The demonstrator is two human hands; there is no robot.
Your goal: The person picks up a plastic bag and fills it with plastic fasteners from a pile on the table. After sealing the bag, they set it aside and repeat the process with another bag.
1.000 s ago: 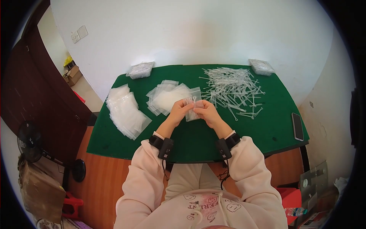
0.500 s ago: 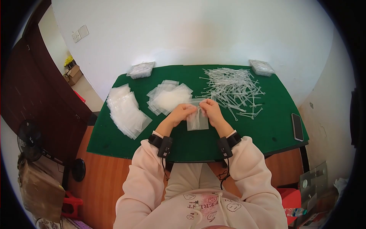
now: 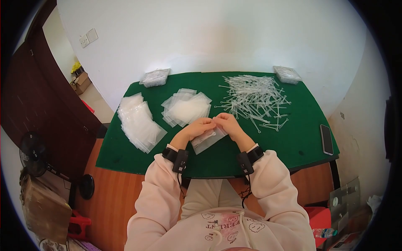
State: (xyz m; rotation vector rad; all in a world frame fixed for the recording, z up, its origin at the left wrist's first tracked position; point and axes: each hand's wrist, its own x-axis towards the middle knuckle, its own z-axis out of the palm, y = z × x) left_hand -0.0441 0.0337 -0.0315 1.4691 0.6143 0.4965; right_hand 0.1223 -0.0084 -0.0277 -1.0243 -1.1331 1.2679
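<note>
My left hand [image 3: 199, 127] and my right hand [image 3: 228, 123] meet near the middle of the green table, both pinching the top edge of a small clear plastic bag [image 3: 204, 144]. Thin clear sticks with looped ends lie inside the bag, which hangs tilted down to the left. Just beyond my left hand is a loose pile of clear bags [image 3: 186, 106]. A large heap of the clear looped sticks [image 3: 253, 94] lies beyond my right hand.
The green table [image 3: 284, 144] also bears a fanned stack of clear bags [image 3: 138, 121] at the left, a phone [image 3: 326, 139] at the right edge, and filled packs at the back left [image 3: 155, 77] and back right [image 3: 287, 74].
The held bag has turned from upright to slanting, its bottom swung to the left. My fingers have shifted along its top edge, and my hands are closer together.
</note>
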